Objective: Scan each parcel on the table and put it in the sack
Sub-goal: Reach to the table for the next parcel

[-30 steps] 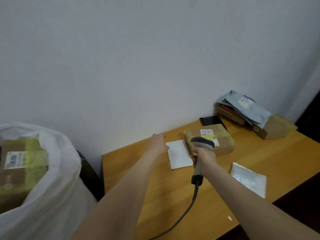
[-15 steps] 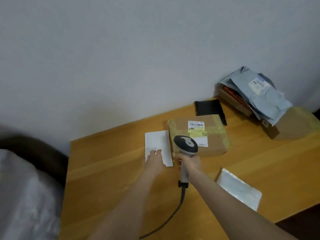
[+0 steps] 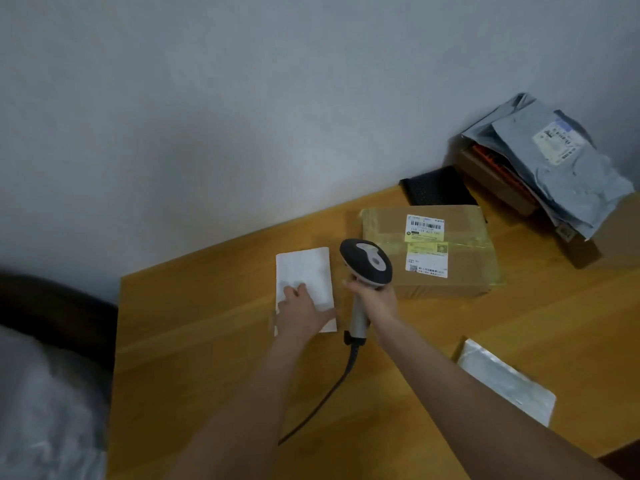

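Your sack shows only as a blurred white bulk at the lower left edge, beyond the left end of the worktop. Its mouth is cut off, so what is inside it cannot be told.

Your left grip lies flat, fingers straight, on the near end of the flat white parcel, which lies on the worktop just left of the scanner. Your right grip is curled round the scanner's handle, and the head stands in front of the near left corner of the taped brown box.

A black pouch lies behind that box. At the far right, grey mailers are heaped over a carton, with something orange-red showing between them; the rest of its contents are hidden. A silvery bag lies just beside your right forearm, and any label on it is unreadable.
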